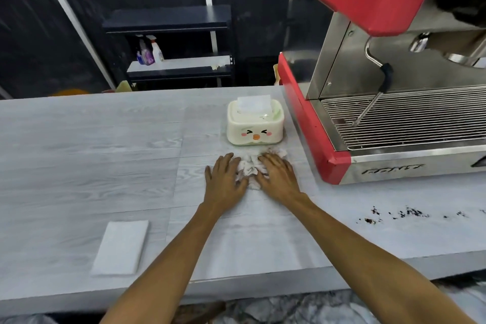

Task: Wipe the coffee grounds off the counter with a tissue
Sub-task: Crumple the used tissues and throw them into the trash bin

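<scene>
A crumpled white tissue [248, 168] lies on the pale wood-grain counter [92, 155], just in front of the tissue box. My left hand [223, 179] rests flat on its left side and my right hand [278, 176] on its right side, both pressing it between them. Dark specks show on the tissue's far right corner [274, 151]. A trail of dark coffee grounds [402, 214] is scattered on the counter to the right, in front of the espresso machine, apart from both hands.
A cream tissue box [255, 123] with a cartoon face stands right behind the hands. A red and steel espresso machine [394, 118] fills the right side. A folded white tissue [119, 247] lies near the counter's front left edge. A dark shelf [171, 42] stands beyond the counter.
</scene>
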`<state>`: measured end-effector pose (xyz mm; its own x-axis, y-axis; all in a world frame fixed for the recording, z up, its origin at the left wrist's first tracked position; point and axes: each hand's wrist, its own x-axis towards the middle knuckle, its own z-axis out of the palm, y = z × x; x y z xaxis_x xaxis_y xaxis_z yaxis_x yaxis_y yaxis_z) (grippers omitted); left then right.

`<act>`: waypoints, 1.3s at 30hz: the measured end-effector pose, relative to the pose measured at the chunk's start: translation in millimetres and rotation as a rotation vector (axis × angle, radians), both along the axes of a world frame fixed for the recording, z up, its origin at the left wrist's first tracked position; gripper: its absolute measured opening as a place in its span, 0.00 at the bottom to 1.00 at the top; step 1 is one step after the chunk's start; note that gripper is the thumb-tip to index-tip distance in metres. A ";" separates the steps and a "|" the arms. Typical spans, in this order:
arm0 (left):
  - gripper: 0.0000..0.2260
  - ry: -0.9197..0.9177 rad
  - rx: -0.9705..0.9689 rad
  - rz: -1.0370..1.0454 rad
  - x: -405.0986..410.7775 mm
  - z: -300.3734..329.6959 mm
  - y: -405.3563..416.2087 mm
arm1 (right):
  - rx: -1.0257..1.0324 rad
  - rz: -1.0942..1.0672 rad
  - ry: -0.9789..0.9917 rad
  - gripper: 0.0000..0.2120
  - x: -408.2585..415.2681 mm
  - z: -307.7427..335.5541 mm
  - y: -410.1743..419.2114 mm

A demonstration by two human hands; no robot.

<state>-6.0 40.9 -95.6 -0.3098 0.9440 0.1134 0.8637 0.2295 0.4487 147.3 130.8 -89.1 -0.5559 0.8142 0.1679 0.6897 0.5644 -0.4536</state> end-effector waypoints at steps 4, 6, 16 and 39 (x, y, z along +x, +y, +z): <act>0.24 -0.026 0.073 0.037 2.5 -1.3 1.2 | 0.006 0.019 0.118 0.20 4.5 -8.3 6.6; 0.25 -0.052 0.092 0.047 2.9 -1.4 1.9 | 0.013 0.049 0.176 0.18 6.6 -10.2 7.2; 0.21 -0.075 0.174 0.087 11.5 -4.5 5.6 | -0.051 0.037 0.263 0.17 14.9 -6.8 5.6; 0.09 -0.231 0.282 0.029 30.5 11.1 -23.2 | 0.041 0.065 0.301 0.15 28.6 -6.8 -18.5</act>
<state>24.5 17.7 -84.5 -0.3842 0.8758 0.2923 0.7272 0.0920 0.6803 175.9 112.3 -95.9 -0.5269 0.7678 0.3646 0.4897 0.6248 -0.6081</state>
